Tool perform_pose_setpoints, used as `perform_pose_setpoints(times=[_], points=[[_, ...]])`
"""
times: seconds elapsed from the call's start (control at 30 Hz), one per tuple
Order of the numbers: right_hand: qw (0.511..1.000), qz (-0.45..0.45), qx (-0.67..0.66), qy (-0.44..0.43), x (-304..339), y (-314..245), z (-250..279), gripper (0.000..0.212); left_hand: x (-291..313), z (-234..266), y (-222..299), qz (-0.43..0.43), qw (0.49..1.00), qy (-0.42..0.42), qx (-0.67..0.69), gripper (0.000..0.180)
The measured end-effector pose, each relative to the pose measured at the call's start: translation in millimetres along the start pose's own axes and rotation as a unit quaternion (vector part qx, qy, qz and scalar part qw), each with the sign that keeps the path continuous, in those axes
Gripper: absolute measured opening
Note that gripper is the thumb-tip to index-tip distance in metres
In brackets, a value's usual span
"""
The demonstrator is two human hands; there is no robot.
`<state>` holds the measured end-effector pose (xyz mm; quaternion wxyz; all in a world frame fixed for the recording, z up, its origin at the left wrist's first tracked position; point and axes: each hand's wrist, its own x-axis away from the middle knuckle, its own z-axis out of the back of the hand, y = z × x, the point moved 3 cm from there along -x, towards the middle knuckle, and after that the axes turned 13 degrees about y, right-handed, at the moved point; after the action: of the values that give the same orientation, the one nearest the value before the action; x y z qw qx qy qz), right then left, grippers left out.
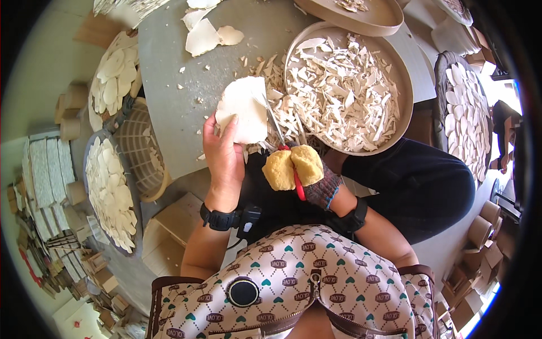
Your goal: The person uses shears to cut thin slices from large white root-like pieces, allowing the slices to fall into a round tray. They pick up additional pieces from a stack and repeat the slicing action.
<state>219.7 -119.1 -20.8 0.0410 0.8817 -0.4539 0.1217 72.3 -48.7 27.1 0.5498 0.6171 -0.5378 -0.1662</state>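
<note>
Grey table (169,73) is full of scraps (272,69); left hand (223,151) pinches a sheet (246,104), gloved right hand (326,190) grips spread scissors (299,185). Short snips, clear of the pinch, seem safest.

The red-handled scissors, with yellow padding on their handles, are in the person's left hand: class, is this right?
Wrong side: the head view shows the red-handled scissors, with yellow padding on their handles, in the person's gloved right hand.

Brown boxes (470,308) lie below tan cylindrical tubs (479,231).
</note>
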Motion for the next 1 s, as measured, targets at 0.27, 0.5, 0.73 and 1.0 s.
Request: perform_pose_setpoints(times=[0.27, 0.5, 0.73, 1.0], points=[[0.993, 0.006, 0.058, 0.104, 12, -8, -3, 0.030, 3, -7, 8, -0.048, 0.994, -0.068, -0.064, 0.056], [0.956, 0.061, 0.263, 0.113, 15, -11, -8, 0.029, -4, -5, 15, -0.021, 0.988, -0.095, -0.121, 0.056], [0.913, 0.082, 0.364, 0.163, 15, -15, 1, 0.030, -10, -3, 22, -0.013, 0.991, -0.080, -0.107, 0.053], [0.994, -0.069, -0.033, -0.078, 15, -1, 11, 0.035, -53, 7, 42, -0.244, 0.927, -0.174, -0.226, 0.023]])
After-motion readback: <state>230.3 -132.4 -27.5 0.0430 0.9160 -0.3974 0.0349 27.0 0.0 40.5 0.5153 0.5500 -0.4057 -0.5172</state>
